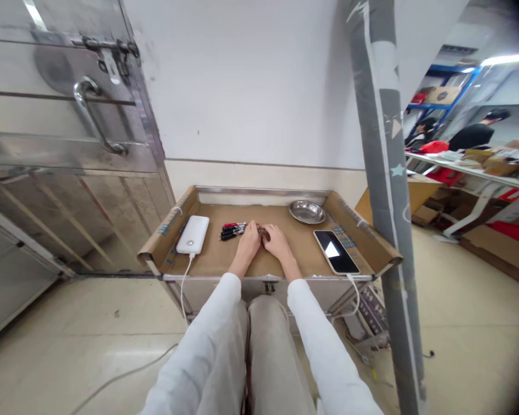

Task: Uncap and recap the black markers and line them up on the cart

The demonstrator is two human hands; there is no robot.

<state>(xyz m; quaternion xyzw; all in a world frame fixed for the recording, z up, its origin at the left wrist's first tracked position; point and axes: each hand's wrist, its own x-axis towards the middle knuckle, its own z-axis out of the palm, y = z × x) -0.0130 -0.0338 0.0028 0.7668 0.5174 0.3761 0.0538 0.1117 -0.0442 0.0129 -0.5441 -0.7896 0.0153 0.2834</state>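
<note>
Both my hands rest on a cardboard-lined metal tray table (225, 262) in front of my knees. My left hand (248, 241) lies with fingers curled down, its tips at a small bunch of black and red marker pens (232, 230). My right hand (275, 240) sits close beside it, fingers bent toward a small dark thing between the two hands that I cannot make out. Whether either hand grips anything is hidden by the backs of the hands.
A white power bank (192, 234) with a cable lies at the tray's left. A steel bowl (307, 212) stands at the back right, a phone (336, 251) on a cable at the right. A steel cabinet (69, 138) stands left, a grey padded post (387, 190) right. A person sits far right.
</note>
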